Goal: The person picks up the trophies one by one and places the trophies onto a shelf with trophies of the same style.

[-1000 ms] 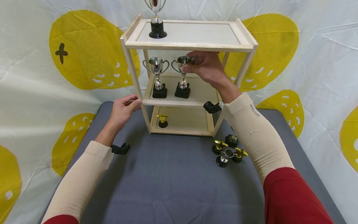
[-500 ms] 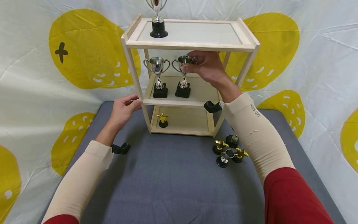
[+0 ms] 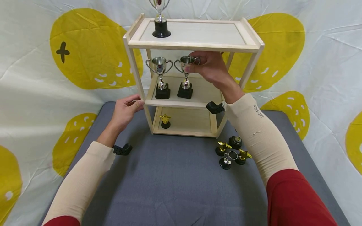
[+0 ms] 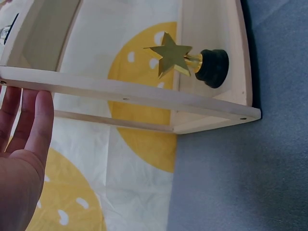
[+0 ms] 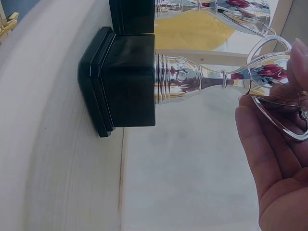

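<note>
Wooden post [image 3: 137, 73] meets the left hand [image 3: 123, 111], fingers extended (the right hand [image 3: 211, 67] pinches a silver trophy [image 3: 185, 84]).

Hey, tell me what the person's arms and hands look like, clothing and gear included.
The left hand and right hand are ungloved. Each forearm wears a close-fitting beige fabric sleeve, the right one marked with small dark lettering, apparently "LetsSlim". Deep red fabric sleeves show higher up. A small, curved, black plastic-looking attachment juts out at each wrist.
</note>
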Motion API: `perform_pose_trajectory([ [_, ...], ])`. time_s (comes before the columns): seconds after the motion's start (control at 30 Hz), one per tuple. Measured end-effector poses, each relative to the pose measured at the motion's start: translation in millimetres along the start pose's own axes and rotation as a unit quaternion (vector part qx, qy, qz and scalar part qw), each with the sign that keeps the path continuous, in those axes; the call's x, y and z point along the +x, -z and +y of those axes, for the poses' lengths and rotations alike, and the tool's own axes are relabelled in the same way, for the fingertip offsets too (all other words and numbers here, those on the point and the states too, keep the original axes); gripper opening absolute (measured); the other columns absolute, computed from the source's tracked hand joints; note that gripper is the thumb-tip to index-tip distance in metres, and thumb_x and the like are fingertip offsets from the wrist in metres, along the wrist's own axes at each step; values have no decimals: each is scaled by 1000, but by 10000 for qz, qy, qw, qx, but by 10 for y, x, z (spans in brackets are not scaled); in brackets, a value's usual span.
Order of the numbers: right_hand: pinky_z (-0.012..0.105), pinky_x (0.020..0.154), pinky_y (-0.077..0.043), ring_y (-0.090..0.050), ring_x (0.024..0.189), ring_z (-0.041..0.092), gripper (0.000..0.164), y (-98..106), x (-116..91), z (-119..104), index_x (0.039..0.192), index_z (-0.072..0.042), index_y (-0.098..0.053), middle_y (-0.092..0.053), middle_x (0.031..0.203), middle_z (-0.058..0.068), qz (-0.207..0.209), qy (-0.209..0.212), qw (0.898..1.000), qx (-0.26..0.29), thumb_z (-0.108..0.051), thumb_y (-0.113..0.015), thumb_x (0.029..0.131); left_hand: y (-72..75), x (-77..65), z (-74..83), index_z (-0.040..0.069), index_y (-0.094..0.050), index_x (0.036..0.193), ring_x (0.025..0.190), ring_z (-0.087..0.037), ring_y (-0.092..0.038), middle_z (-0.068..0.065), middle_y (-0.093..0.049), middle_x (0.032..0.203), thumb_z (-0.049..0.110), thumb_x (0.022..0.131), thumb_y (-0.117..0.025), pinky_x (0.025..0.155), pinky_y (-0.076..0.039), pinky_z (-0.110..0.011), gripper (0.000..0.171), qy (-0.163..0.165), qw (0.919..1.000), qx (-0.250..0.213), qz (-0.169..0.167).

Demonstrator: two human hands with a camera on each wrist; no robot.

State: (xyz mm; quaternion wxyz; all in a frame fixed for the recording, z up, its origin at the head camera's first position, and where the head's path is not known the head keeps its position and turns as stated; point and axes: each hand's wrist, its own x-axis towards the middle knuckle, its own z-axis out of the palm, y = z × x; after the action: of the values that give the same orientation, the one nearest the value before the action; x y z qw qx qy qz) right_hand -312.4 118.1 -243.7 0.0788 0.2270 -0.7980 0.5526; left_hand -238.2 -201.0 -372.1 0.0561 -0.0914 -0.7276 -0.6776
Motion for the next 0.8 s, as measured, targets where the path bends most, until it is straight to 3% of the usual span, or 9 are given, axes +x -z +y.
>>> perform_pose_trajectory([
  [0.43, 23, 73, -55, -67, 78, 12, 40, -5, 1, 7, 123, -2, -75, -79, 94, -11, -71, -19, 10000, 33, -9, -86, 85, 0, 8, 4, -14, -58, 138, 97, 1, -70, 14, -69, 107, 5, 102, -64, 87, -62, -16, 41, 37, 10000, 60, 36],
  [0.8, 23, 72, -54, -66, 77, 12, 38, -4, 4, 13, 121, -3, -77, -78, 95, -11, -60, 52, 9999, -88, -10, -87, 86, 11, 11, -9, -12, -60, 138, 97, 0, -71, 13, -69, 108, 5, 102, -65, 87, -62, -16, 40, 45, 10000, 61, 22],
])
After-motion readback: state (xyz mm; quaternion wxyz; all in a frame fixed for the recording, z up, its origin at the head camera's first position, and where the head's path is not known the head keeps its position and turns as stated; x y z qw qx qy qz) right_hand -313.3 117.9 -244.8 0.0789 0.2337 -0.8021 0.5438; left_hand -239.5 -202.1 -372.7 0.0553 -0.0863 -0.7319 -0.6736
